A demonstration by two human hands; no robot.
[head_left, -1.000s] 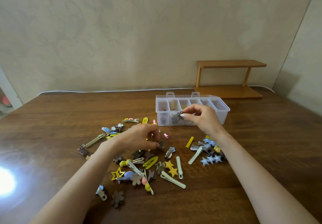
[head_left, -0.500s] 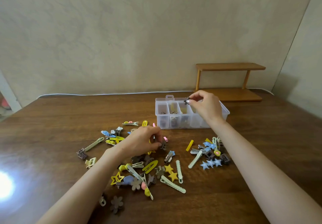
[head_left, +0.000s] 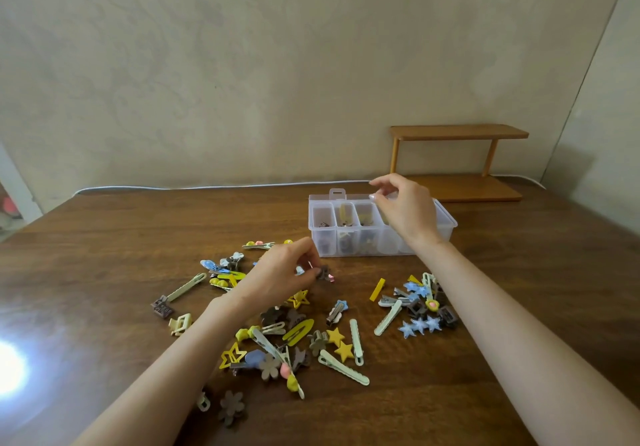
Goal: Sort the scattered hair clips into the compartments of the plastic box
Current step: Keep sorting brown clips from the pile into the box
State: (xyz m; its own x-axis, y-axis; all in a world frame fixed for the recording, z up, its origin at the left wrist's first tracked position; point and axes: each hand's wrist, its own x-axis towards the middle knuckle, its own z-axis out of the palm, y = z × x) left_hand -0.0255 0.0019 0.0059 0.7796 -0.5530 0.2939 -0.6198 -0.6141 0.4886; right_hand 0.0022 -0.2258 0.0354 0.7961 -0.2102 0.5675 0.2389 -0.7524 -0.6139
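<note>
Soft, even light fills the scene. A white glare spot burns on the table near left. Edges bow slightly.

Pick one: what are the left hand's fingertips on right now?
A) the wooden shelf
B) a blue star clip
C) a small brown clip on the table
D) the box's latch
C: the left hand pinches a small brown clip on the table, just in front of the plastic box.

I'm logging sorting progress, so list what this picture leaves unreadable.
- Head view: the right hand covers the plastic box's right compartments; their contents stay hidden.
- Whether its fingers hold a clip: too small to tell.
- The left hand hides the clips beneath it, though its fingertips pinch a small brown clip.
</note>
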